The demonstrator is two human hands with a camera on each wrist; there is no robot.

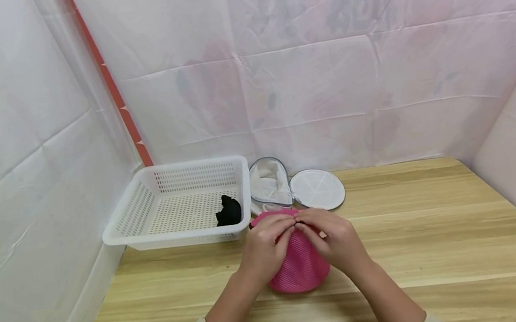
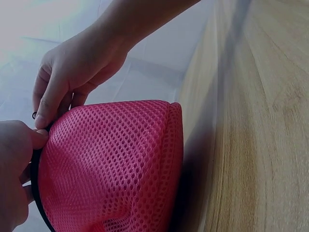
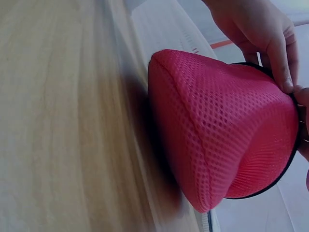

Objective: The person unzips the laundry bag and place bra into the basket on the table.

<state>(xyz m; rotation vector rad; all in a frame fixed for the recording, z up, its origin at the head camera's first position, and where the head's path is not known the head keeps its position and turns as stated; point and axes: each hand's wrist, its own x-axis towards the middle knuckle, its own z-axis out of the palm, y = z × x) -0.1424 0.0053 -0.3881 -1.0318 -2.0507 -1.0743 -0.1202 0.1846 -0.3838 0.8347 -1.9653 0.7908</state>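
A pink mesh laundry bag (image 1: 300, 267), with a black edging around its opening, stands over the wooden table in front of me. My left hand (image 1: 263, 248) pinches the bag's black edging (image 2: 35, 186) between thumb and fingers. Right beside it, the right hand (image 1: 338, 237) pinches the same edging, the two sets of fingertips meeting at the near side of the opening. In the right wrist view the bag's mesh wall (image 3: 212, 111) bulges and folds inward on one side. The inside of the bag is mostly hidden.
A white perforated plastic basket (image 1: 178, 235) stands at the back left, holding a black cloth item (image 1: 229, 211). Behind the pink bag is an opened white laundry bag (image 1: 270, 181), its round lid (image 1: 317, 190) laid out to the right. White sheeting (image 1: 302, 87) walls the table (image 1: 421, 248).
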